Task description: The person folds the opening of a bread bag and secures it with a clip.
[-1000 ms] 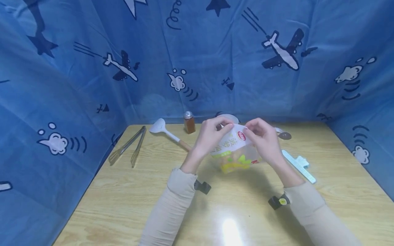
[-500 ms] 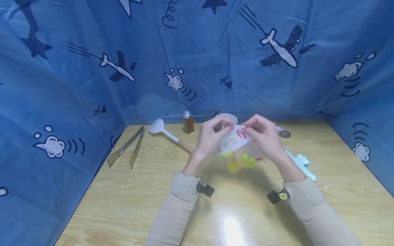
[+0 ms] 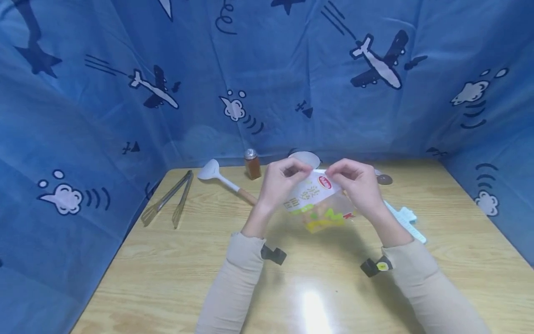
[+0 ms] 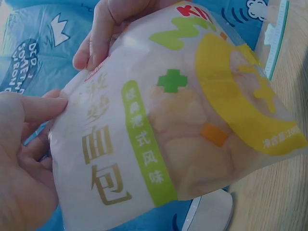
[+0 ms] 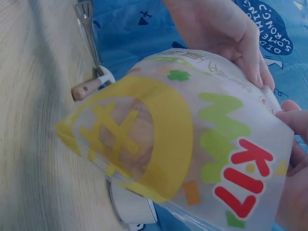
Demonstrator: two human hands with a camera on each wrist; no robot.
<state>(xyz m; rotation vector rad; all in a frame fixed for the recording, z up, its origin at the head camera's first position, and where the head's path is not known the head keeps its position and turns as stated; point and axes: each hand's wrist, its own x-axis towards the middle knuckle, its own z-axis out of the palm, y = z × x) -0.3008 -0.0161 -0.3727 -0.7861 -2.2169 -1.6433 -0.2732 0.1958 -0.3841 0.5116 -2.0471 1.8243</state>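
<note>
A plastic bag of bread (image 3: 329,211), white across the top with yellow and green print, hangs tilted above the table between both hands. My left hand (image 3: 275,185) pinches its top edge on the left with thumb and fingers. Close by on the right, my right hand (image 3: 359,185) pinches the same edge. In the left wrist view, the bread shows through the clear part of the bag (image 4: 187,130), and the top looks unopened. A large yellow ring and red lettering mark the bag (image 5: 168,130) in the right wrist view.
Tongs (image 3: 180,204), a white spatula (image 3: 227,182) with a wooden handle and a shaker of brown spice (image 3: 252,168) lie or stand back left. A white bowl-like vessel (image 3: 306,159) sits behind the hands. Right of them are a dark round utensil head (image 3: 384,179) and a light-blue clip (image 3: 405,220).
Both hands keep their pinch on the bag's top edge. Their fingers shift slightly and the bag's tilt varies a little. The head view has moved slightly.
</note>
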